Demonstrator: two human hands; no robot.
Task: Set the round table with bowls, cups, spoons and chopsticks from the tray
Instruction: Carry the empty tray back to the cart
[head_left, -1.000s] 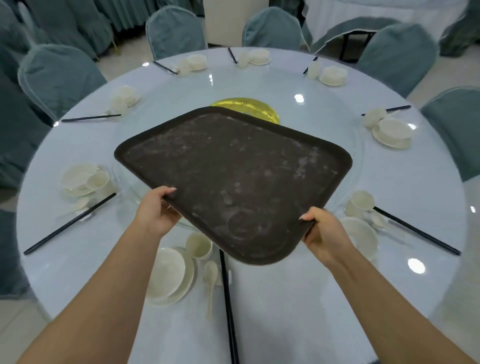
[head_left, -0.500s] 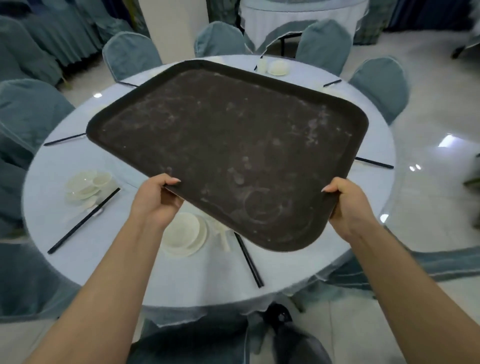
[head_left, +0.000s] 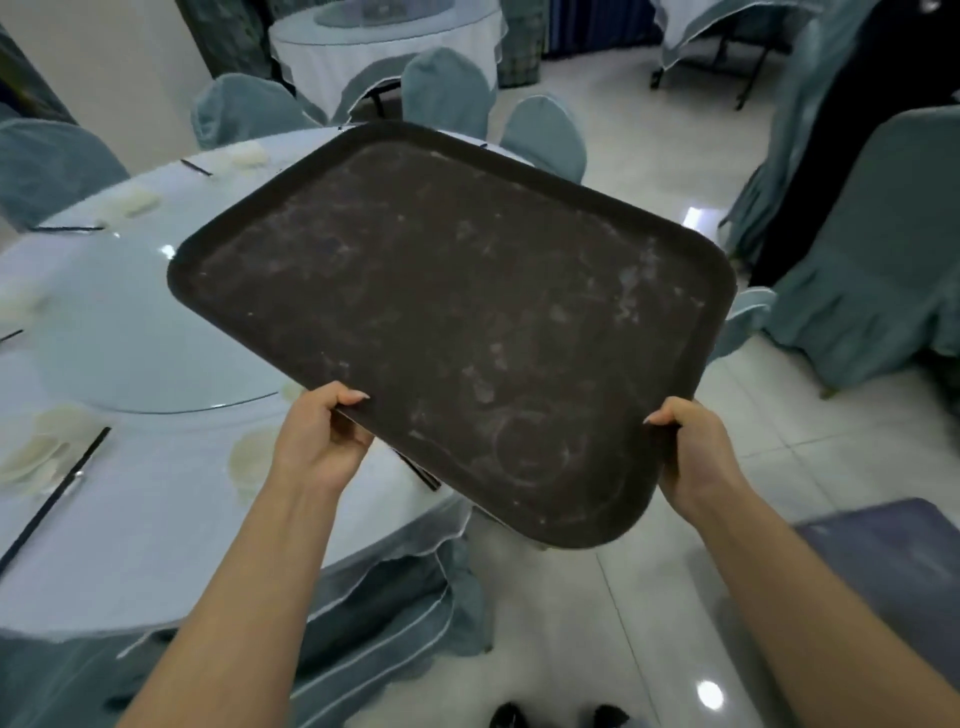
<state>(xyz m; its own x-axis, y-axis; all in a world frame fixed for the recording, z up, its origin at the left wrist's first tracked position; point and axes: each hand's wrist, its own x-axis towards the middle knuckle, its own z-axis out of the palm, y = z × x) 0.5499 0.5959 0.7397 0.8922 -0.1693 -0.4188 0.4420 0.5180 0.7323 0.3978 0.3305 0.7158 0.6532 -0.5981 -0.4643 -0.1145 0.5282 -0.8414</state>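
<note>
Left of white floor tiles sits the round bench; left grip and right grip each clasp the bare brown tray.

Bare sleeveless forearms, long-nailed hands, dark shoes.

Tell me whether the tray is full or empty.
Empty: the tray shows only its bare, scuffed brown surface, gripped at its near edge by the left hand and right hand.
</note>
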